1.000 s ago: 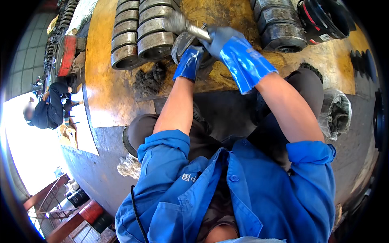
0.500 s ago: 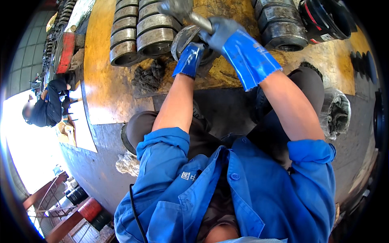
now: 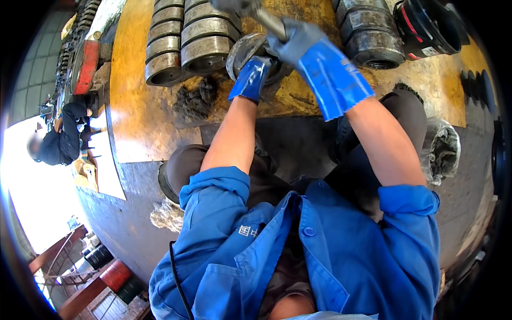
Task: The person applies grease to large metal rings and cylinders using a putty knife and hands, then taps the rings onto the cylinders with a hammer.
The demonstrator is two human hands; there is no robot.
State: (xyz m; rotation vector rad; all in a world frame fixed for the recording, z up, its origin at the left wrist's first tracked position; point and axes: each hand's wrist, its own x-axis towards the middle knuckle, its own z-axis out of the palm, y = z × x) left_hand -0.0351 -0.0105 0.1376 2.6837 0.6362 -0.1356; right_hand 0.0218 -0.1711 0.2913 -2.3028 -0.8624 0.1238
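Dark grey floor (image 3: 130, 224) spreads left and right, with glaring white light (image 3: 32, 197) at the left, a gridded grey-green surface (image 3: 34, 72) far left, and rust-red beams (image 3: 79, 301) near left.

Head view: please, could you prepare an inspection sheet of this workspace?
Surface: yellow-brown board, darkly stained.
Work things: metal ring; handled tool, head blurred; two rows of metal cylinders; thicker cylinders to the right.
Clutter: dark fibrous wad, pale wad, clear plastic bag.
Hands: both gloved; right hand grips the tool; left hand at the ring, its grasp hidden.
Cables: thin black cord against the blue jacket.
Surroundings: at left, person, red drum.
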